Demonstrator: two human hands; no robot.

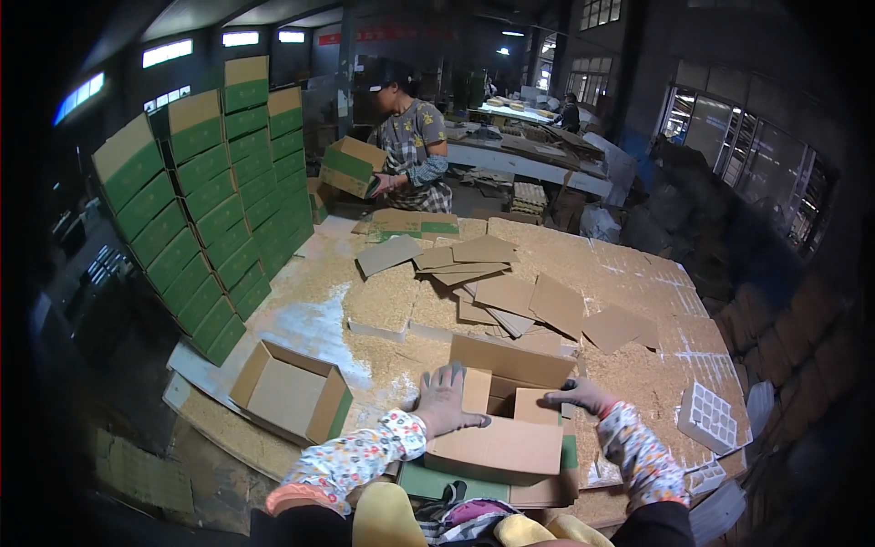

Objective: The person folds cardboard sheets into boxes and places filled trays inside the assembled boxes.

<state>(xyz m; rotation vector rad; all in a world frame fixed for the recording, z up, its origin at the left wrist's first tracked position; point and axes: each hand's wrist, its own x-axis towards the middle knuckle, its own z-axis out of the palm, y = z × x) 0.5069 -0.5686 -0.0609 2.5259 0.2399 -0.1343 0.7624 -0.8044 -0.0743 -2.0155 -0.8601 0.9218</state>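
At the far left a tall stack of green-and-tan boxes [214, 196] rises in stepped columns along the table's left edge, closing that side off. Just below it, at the near-left corner of the table [310, 319], an open empty carton [292, 390] with a green side sits skewed, its mouth up; a bare pale patch of table lies between it and the scattered chaff.

The person's left hand [444, 402], gloved in grey, lies flat with fingers spread on the inner left flap of the cardboard box [506, 428], pressing it and not gripping anything. That box stands at the near edge of the table, directly in front of the person, mouth up, flaps partly folded inward; its long axis runs left to right, the back flap stands up on the far side and a green band shows on its right end.

Beyond it, mid-table, loose flat cardboard sheets [510, 292] lie overlapping on the chaff, leaving little bare surface there. At the far edge another person [410, 146] holds a green-and-tan carton [351, 167].

The right hand [579, 394], also gloved, rests on the box's right flap edge with fingers curled over it, lightly grasping that edge. To the right, near the table's right corner, a white moulded tray [709, 417] with square cells lies tilted, well apart from the box.
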